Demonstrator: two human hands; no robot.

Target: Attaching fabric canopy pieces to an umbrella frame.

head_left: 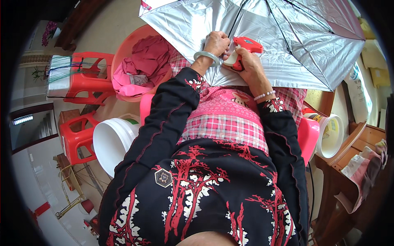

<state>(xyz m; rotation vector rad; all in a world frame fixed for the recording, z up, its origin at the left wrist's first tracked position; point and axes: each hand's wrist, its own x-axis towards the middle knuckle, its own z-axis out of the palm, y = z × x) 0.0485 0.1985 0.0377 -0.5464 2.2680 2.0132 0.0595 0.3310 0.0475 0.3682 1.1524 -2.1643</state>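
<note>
An umbrella [312,45] with a silver lining and dark ribs lies spread over my lap, its inside facing up. My left hand [217,44], a pale bangle at its wrist, is closed over the lining where a rib runs in under the fingers. Whatever those fingers pinch is too small or too hidden to tell. Close beside it, my right hand [248,63] grips a red-and-white hand tool [250,44] with a looped red handle. Its working end lies toward the left fingers and is partly covered. A beaded bracelet circles the right wrist.
At the left, a pink basin [121,49] holds pink cloth [143,61]. Red stools [78,137] and a white bucket [113,141] stand nearby. Another white bucket [331,137] is at my right, by a wooden piece of furniture [328,180] with cloth [363,168] on it.
</note>
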